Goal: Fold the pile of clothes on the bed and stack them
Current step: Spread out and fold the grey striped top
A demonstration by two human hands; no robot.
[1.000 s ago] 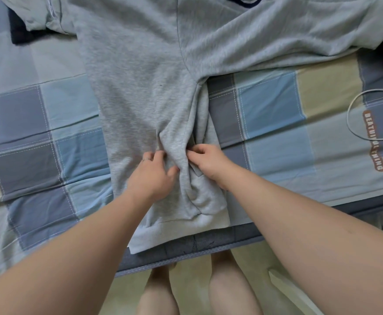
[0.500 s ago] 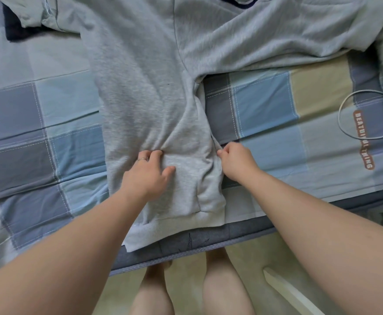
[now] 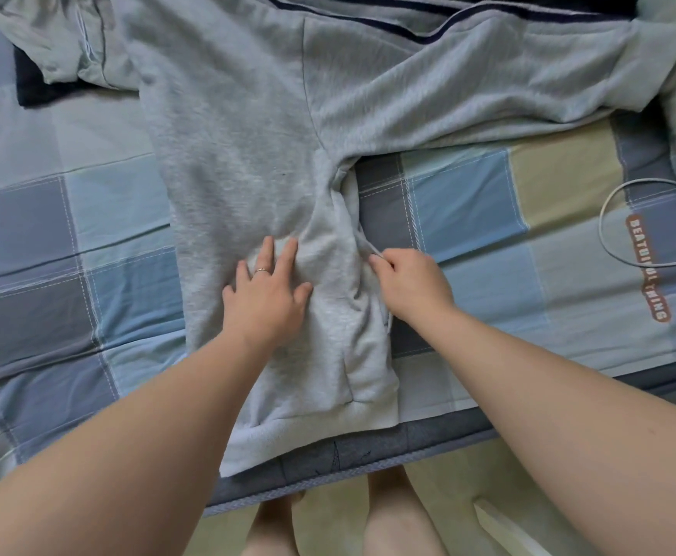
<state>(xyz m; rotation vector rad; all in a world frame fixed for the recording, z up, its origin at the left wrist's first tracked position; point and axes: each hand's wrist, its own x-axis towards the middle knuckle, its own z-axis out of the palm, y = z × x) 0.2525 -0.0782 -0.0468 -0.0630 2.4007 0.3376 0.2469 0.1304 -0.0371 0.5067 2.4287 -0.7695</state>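
Head camera looks down on a checked bedsheet point(image 3: 87, 242), where a grey sweatshirt point(image 3: 240, 154) lies spread out, hem at the near mattress edge and one sleeve stretched to the right. The left hand point(image 3: 266, 290) presses flat on its lower body, fingers spread. The right hand point(image 3: 412, 282) pinches the rumpled side edge just beside it. This looks like smoothing before the first fold; next, that bunched edge probably needs drawing outward.

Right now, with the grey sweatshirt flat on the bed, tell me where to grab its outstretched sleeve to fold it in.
Pinch the cuff, coming from the right with the right hand. The sleeve lies flat and stretched rightward, so its free end probably swings across the sweatshirt most cleanly.
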